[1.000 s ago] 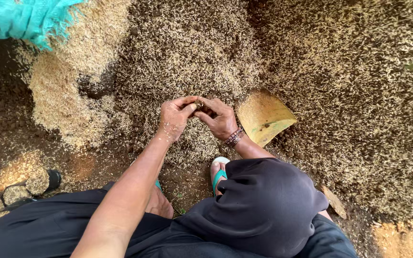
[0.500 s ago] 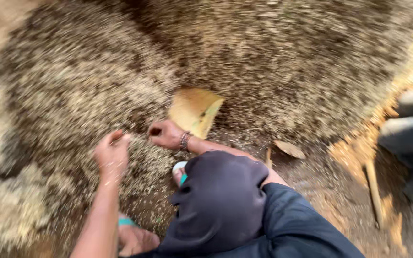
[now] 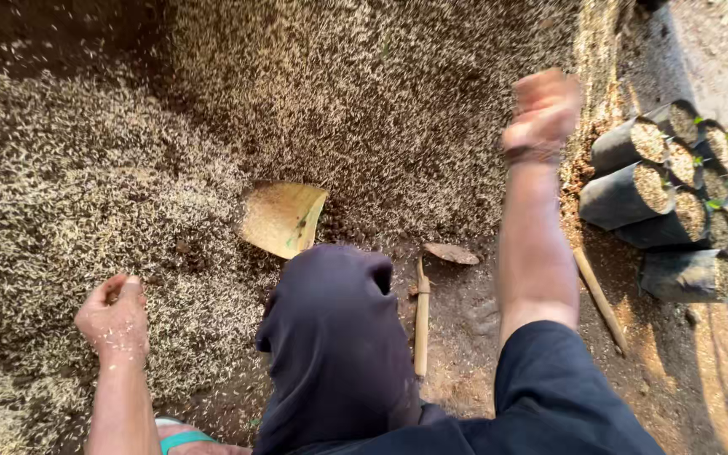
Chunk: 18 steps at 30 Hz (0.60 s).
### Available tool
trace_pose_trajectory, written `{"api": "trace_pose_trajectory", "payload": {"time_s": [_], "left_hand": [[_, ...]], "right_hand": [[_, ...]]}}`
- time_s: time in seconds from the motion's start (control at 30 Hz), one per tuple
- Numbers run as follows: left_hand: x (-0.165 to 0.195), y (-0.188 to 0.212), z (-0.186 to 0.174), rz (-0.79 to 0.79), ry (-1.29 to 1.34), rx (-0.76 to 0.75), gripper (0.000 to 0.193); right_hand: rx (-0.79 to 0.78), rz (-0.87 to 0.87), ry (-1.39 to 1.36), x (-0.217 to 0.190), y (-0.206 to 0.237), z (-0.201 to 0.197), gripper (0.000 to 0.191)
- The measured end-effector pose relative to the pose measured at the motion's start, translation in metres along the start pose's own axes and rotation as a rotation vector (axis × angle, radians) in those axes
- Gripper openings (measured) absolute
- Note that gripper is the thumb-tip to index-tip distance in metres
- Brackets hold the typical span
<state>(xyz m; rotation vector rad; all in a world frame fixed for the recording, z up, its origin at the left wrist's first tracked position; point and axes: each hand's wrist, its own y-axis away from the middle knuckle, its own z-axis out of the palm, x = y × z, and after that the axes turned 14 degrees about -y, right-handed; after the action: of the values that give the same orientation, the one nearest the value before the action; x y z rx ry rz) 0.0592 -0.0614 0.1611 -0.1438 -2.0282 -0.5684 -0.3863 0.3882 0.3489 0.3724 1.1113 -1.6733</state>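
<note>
My left hand point(image 3: 115, 316) hovers low at the left over a wide heap of rice husk point(image 3: 128, 185), fingers loosely curled, with husk bits stuck to the skin and nothing held. My right hand point(image 3: 543, 105) is raised at the upper right, motion-blurred and balled like a fist, with a bracelet on the wrist. Nothing shows inside it. A yellow curved scoop point(image 3: 284, 217) lies on the husk between my hands. A dark cloth point(image 3: 334, 345) hangs at the bottom centre and hides the ground beneath it.
Several black nursery bags point(image 3: 634, 173) filled with husk mix lie clustered at the right, some with small green shoots. Two bamboo sticks point(image 3: 421, 316) point(image 3: 600, 299) and a flat brown shard point(image 3: 452, 253) lie on bare soil. A teal sandal strap point(image 3: 180, 438) shows at the bottom left.
The view has swung right, bringing the nursery bags in. My hands, joined a second ago, have parted: the right rose far to the upper right, the left dropped to the lower left.
</note>
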Motion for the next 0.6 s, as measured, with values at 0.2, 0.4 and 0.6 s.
{"api": "trace_pose_trajectory", "payload": {"time_s": [0.2, 0.4, 0.6], "left_hand": [[0.002, 0.018, -0.003, -0.005, 0.022, 0.023, 0.016], [-0.008, 0.039, -0.048, 0.002, -0.303, 0.195, 0.021], [0.005, 0.049, -0.140, -0.240, -0.215, 0.249, 0.023]], "right_hand": [[0.179, -0.067, -0.068, -0.012, -0.018, 0.050, 0.027], [-0.426, 0.603, 0.242, 0.114, 0.118, 0.170, 0.038], [-1.781, 0.187, 0.649, 0.136, 0.220, 0.337, 0.046]]}}
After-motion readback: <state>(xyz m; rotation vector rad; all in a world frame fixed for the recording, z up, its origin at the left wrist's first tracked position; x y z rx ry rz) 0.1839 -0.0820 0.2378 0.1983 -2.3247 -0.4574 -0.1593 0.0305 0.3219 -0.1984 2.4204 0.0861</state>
